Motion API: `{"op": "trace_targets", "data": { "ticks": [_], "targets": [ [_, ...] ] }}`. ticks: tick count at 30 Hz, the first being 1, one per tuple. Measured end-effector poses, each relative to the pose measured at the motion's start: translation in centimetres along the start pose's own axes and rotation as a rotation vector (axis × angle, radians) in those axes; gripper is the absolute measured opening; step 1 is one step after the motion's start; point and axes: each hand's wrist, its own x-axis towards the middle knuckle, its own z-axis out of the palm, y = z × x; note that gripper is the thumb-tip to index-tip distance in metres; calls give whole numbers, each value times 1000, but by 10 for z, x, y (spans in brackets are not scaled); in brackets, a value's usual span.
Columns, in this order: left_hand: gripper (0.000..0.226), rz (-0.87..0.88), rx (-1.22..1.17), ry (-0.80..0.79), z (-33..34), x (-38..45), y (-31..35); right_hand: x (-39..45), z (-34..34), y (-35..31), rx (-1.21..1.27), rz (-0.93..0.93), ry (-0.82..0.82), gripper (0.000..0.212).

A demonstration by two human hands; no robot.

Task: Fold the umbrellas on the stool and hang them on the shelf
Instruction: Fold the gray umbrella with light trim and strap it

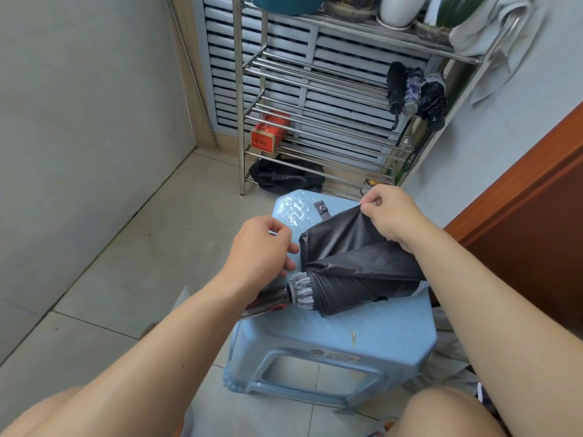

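Umbrella [362,272] on stool [331,339] is being pleated — canopy pinched by right hand [392,216], left hand [263,247] loose-fingered, holding nothing; three umbrellas [415,89] already hung on shelf [315,77].

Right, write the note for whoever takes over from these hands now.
Right hand pinches a flap of the black umbrella's canopy. Left hand, fingers curled, sits at the canopy's edge; whether it grips is unclear. The umbrella lies on the blue stool, half folded, strap undone. Done: three folded umbrellas hang on the shelf. Left: finish folding, fasten, hang it.
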Motion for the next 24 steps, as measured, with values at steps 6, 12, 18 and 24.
{"op": "trace_targets", "data": {
  "ticks": [6,12,18,24],
  "targets": [
    [14,21,24,-55,5,-4,6,1,1,1,22,-3,-3,20],
    [41,84,181,-11,14,-8,4,1,2,2,49,-5,11,18],
    [33,184,239,20,26,-6,1,-2,1,1,41,-17,38,22],
    [52,239,315,-84,27,-11,3,-4,0,1,52,-27,51,20]
  ]
}}
